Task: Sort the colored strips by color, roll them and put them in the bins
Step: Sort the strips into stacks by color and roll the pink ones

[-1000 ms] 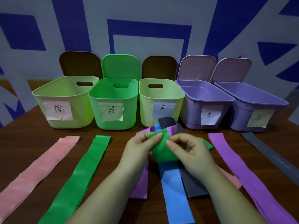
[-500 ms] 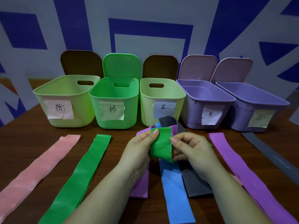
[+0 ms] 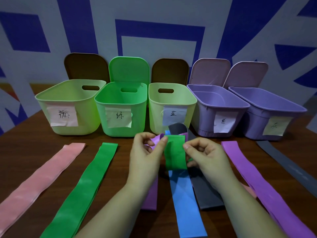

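A short rolled green strip (image 3: 175, 153) hangs above the table's middle, pinched at its left edge by my left hand (image 3: 145, 160) and at its right edge by my right hand (image 3: 205, 160). Under my hands lie a blue strip (image 3: 185, 203), a dark grey strip (image 3: 205, 194) and a purple strip (image 3: 151, 196), overlapping. A long green strip (image 3: 82, 191) and a pink strip (image 3: 39, 179) lie flat on the left. Another purple strip (image 3: 257, 182) and a grey strip (image 3: 288, 165) lie on the right. The green bin (image 3: 120, 100) stands just behind, open.
Five open, labelled bins stand in a row at the back: pale green (image 3: 68, 103), green, pale green (image 3: 171, 107), and two purple ones (image 3: 217, 109) (image 3: 267, 114). Their lids lean against the patterned wall. The brown table (image 3: 25, 143) shows between strips.
The green strip went from a loose, slanted bundle to a compact upright roll between my fingers. Both hands lifted slightly and moved a little apart.
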The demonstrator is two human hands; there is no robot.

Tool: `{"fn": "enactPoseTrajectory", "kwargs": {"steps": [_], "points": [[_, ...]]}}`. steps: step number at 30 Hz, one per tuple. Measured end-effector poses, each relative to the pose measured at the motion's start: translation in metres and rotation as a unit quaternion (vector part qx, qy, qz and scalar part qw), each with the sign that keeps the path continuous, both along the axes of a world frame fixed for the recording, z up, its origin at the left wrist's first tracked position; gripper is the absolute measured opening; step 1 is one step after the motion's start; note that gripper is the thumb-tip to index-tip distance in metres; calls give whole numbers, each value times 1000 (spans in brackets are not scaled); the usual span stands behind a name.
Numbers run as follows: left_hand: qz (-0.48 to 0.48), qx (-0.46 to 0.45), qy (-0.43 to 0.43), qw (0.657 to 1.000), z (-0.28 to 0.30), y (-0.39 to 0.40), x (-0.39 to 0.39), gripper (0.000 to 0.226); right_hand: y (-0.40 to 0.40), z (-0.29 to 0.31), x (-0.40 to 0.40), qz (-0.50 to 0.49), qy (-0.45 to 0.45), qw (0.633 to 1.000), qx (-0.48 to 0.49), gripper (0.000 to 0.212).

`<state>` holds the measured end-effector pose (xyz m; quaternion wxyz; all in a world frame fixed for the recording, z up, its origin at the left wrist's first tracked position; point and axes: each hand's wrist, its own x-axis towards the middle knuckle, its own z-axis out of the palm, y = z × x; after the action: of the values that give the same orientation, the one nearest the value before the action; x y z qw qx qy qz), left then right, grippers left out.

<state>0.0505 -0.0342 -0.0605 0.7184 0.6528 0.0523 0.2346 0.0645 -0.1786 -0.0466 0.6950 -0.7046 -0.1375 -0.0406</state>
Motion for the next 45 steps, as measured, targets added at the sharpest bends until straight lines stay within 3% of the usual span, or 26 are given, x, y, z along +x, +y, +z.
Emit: {"fn": "enactPoseTrajectory", "kwargs": {"steps": [2, 5, 12, 18, 27, 37, 45], "points": [[-24, 39, -38, 998, 4, 1, -5, 10, 0, -1, 0, -6, -1, 1000, 4, 12], [-112, 59, -4, 992, 5, -6, -11, 9, 1, -1, -2, 13, -5, 1000, -7, 17], [-165, -19, 31, 986, 5, -3, -7, 8, 0, -1, -2, 25, 4, 1000, -15, 15], [-160, -5, 45, 986, 2, -5, -5, 14, 0, -2, -1, 21, 16, 999, -20, 12], [-72, 160, -12, 984, 4, -3, -14, 15, 1, 0, -7, -7, -10, 999, -53, 11], [-95, 76, 21, 992, 5, -5, -11, 10, 3, -2, -3, 13, -4, 999, -37, 15], [-34, 262, -37, 964, 3, -2, -14, 19, 2, -3, -7, -19, -23, 998, -63, 12]]}}
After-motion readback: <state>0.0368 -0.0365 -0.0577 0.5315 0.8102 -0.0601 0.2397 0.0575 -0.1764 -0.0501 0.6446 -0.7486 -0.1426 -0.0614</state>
